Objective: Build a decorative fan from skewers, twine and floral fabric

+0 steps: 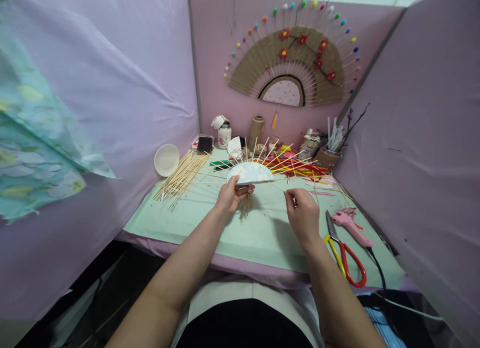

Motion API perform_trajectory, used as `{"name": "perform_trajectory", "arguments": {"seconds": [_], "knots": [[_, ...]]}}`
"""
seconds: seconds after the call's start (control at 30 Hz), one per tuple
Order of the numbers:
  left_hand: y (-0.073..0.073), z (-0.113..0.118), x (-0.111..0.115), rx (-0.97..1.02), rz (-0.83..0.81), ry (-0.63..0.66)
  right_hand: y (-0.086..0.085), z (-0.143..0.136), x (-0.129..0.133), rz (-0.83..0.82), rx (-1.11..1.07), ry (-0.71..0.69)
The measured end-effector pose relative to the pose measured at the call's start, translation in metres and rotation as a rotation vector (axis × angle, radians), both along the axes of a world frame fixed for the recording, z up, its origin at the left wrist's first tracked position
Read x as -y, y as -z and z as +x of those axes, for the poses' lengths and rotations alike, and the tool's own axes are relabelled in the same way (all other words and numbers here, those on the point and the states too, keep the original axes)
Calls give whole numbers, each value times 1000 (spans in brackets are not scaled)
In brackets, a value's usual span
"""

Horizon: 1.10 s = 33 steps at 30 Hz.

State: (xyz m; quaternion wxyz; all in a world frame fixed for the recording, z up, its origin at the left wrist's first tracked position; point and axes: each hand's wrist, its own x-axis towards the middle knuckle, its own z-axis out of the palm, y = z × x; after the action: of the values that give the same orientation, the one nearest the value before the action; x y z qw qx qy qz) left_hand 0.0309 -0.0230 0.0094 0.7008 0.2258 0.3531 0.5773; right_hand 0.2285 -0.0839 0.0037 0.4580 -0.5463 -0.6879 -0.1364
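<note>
My left hand (233, 194) grips a pale blue, flower-patterned half-disc (251, 173) by its lower left edge, thumb on the front and fingers beneath. Thin wooden sticks (270, 147) fan out from its curved edge, like the ribs of a hand fan. A frayed bundle of fibres, perhaps a tassel (246, 204), hangs under the straight edge. To the right, my right hand (303, 212) is closed in a pinch on the end of one thin stick (276, 187), which runs to the half-disc's lower right corner. Whether that stick is attached there, I cannot tell.
Loose sticks (183, 175) lie in a pile at left beside a white paper bowl (167, 160). At right are scissors (343, 255) and a pink glue gun (352, 227). Red and yellow strips (300, 165) lie behind. A finished fan (292, 63) hangs on the back panel.
</note>
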Motion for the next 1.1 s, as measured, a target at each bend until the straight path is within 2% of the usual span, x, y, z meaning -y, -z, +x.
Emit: {"name": "perform_trajectory", "arguments": {"seconds": [0.43, 0.6, 0.8, 1.1], "knots": [[2, 0, -1, -10, 0, 10, 8, 0, -2, 8, -63, 23], [4, 0, -3, 4, -24, -23, 5, -1, 5, 13, -56, -3], [3, 0, -1, -29, -9, 18, 2, -10, 0, -32, -5, -62], [-1, 1, 3, -58, 1, 35, -2, -3, -3, -73, -41, -11]]}}
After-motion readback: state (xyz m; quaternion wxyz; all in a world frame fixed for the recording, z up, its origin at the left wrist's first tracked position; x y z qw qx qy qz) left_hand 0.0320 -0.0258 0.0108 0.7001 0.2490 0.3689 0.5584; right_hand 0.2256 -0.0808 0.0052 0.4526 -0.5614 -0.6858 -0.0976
